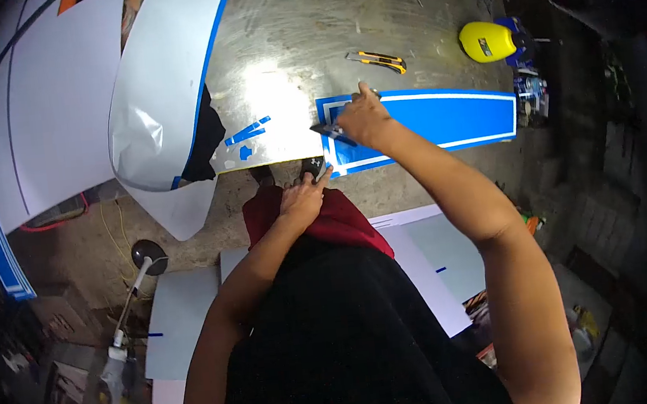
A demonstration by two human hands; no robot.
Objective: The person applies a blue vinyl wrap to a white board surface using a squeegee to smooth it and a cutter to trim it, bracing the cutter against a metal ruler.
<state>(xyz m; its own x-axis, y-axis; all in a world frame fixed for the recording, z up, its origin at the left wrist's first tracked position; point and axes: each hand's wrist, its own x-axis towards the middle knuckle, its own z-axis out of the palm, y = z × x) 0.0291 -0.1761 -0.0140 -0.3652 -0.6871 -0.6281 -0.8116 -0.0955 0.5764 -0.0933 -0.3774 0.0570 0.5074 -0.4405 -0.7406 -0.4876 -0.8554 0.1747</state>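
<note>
A long, tapered blue panel (440,119) with a white stripe inside its blue border lies along the front edge of the metal table (302,56). My right hand (366,120) is closed over the left end of this panel. From it a dark, flat-bladed tool (327,131) sticks out to the left, its grip hidden by my fingers. At the panel's near left corner is my left hand (305,200), index finger stretched out with the tip right at the edge. Left of the panel lie cut strips of blue tape (248,131) and a small blue scrap (246,153).
A yellow-and-black utility knife (377,62) lies beyond the panel. Farther right sits a yellow bottle-shaped object (486,41). On the left, a large white curved sheet (163,77) with blue edging overhangs the table. A lamp (146,256) stands near the floor panels (182,309).
</note>
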